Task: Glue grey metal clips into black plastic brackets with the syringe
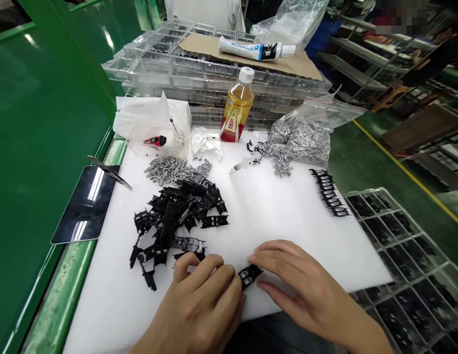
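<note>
- White foam board (295,236) on green workbench (40,147)
- Black plastic part (250,275) lying on foam between hands
- Left hand (195,305) curled, fingertips against part's left end, pinch unclear
- Right hand (306,285) open, fingers spread just beside part
- Heap of black parts (173,221) just past left hand
- Clear tray (376,199) beside foam's right edge

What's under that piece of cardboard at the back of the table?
The cardboard lies on a stack of clear plastic trays, dark parts showing in uncovered compartments. Compartments directly beneath it are hidden, so their contents cannot be seen.
</note>
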The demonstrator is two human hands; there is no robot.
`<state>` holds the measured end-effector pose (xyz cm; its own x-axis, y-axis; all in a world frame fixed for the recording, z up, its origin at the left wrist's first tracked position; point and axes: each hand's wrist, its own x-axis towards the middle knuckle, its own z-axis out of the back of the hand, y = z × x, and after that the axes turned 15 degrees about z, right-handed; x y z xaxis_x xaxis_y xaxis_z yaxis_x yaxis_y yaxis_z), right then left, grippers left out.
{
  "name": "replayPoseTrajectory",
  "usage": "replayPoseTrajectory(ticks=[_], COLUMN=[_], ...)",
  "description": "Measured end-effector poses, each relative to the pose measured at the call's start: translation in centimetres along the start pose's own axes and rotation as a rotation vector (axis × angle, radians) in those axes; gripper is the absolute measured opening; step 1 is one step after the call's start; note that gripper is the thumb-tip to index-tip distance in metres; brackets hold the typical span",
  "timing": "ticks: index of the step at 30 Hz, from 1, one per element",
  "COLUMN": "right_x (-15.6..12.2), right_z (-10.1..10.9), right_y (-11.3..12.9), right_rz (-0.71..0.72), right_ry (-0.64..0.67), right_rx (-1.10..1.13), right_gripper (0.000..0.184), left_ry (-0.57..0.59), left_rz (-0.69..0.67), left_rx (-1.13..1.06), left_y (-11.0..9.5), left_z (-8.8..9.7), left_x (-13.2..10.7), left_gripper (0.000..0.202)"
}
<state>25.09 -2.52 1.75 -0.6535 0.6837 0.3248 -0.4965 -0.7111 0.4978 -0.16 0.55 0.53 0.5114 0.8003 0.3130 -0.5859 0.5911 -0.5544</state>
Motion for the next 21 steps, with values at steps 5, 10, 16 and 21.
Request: replayPoseTrajectory(ticks=[5,10,16,21], right_x=[-0.3,-0.5,-1.0,-2.3], right_z=[-0.7,-1.5,-2.1,-2.7], right_y=[-0.3,-0.1,0.6,0.6], right_rz=[0.076,0.126,0.106,0.056], right_ry=[-0.064,-0.145,-0.228,-0.15], right_rx=[-0.088,-0.108,-0.096,-0.12], right_gripper=[0.039,0.037,0.033,0.039], left_ry=[0.015,0.021,0.075,0.088], left_rz=[-0.028,-0.043,-0.078,-0.079], left_rx=[-0.014,-0.035,-0.055,-0.039], left_y=[0.3,0.6,0.8,0.6], left_z=[-0.4,-0.4,-0.1,0.1], left_x=[0.0,-0.2,-0.5,0.0], left_gripper=[0.013,0.014,0.019,0.025])
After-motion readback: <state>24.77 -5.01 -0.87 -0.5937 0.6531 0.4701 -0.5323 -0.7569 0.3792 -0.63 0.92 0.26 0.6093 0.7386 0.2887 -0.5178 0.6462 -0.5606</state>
